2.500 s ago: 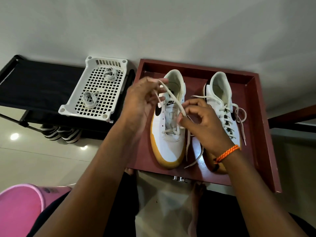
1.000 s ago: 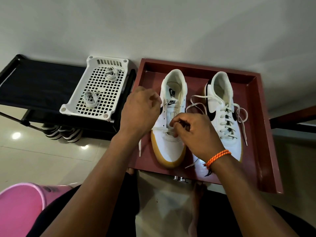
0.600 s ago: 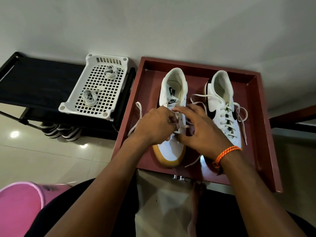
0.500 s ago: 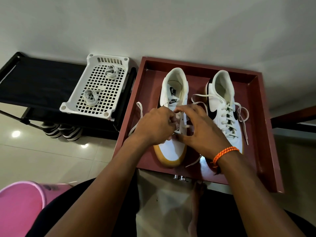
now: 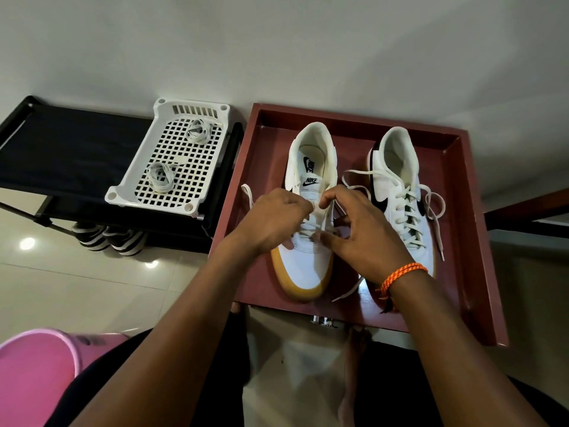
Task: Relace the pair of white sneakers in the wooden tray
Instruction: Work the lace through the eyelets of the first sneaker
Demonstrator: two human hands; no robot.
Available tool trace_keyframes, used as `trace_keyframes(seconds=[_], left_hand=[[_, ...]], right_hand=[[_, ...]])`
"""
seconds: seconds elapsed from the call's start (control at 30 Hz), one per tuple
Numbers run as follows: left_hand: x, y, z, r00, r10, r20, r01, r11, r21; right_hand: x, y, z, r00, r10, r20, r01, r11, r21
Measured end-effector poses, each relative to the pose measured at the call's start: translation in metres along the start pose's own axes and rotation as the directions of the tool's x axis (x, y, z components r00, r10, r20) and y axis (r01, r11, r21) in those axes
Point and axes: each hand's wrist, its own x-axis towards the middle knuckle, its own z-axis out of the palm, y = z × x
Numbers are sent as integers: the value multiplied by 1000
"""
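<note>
Pinching the white lace (image 5: 314, 208) over the tongue, your left hand (image 5: 271, 220) has its fingers (image 5: 303, 208) curled on the strand, and your right hand (image 5: 363, 235) meets it with thumb and forefinger closed on the same lace at the eyelets. Both work on the left sneaker (image 5: 308, 260), whose tongue label reads NIKE — the swoosh mark repeats on the insole. That shoe lies with its long axis running away from you, gum toe near you, heel toward the wall. One loose lace end trails left of the shoe onto the tray floor; another lies by the toe. The right sneaker (image 5: 400, 192) sits just beside it, parallel, already laced, its ends loose toward the right wall. Both stand inside the wooden tray (image 5: 480, 272), with bare tray floor left of the left shoe and at the near edge. Further left — a white plastic basket (image 5: 129, 192) holds two coiled laces (image 5: 160, 177) on a black rack (image 5: 61, 149). A pink bucket (image 5: 34, 365) sits at your lower left.
</note>
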Motion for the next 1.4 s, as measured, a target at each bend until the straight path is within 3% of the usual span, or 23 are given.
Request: trace_keyframes(seconds=[0.13, 0.27, 0.47, 0.57, 0.67, 0.87, 1.0, 1.07, 1.13, 1.2, 1.27, 1.33, 1.4], left_hand=[[4, -4, 4, 946, -240, -219, 161, 932, -326], [3, -5, 5, 883, 7, -469, -34, 998, -50], [2, -4, 7, 910, 235, -341, -176, 965, 194], [2, -10, 13, 954, 212, -214, -127, 927, 353], [2, -12, 17, 964, 183, -192, -105, 928, 357], [4, -10, 17, 968, 148, -202, -97, 965, 244], [6, -8, 1, 977, 73, -199, -90, 993, -81], [8, -10, -7, 960, 18, -281, -79, 975, -207], [9, -12, -10, 900, 30, -435, -63, 996, -61], [7, -12, -6, 817, 203, -540, -72, 965, 254], [3, -7, 1, 782, 402, -477, -177, 876, 449], [1, -8, 13, 827, 450, -338, -223, 814, 537], [0, -13, 24, 890, 386, -242, -199, 807, 556]], right_hand=[[1, 0, 1, 1000, 17, -24, -17, 1000, -2], [-2, -3, 2, 999, -12, -48, 9, 998, -64], [-3, -8, 3, 997, 0, -78, -1, 1000, -13], [-4, -8, 3, 996, -2, -87, 0, 999, -32], [-3, -9, 3, 997, 1, -80, -5, 999, -52], [-3, -10, 4, 995, -9, -103, 1, 997, -76], [-3, -9, 6, 994, 14, -105, -20, 998, -54], [-2, -8, 7, 995, 13, -100, -14, 1000, -3], [-1, -7, 7, 995, 7, -99, -5, 1000, 20], [0, -6, 8, 995, 6, -103, -3, 1000, 25], [0, -5, 9, 995, 6, -99, -3, 1000, 26], [1, -4, 10, 995, -3, -102, 7, 999, 32], [2, -4, 10, 994, -12, -110, 18, 999, 47]])
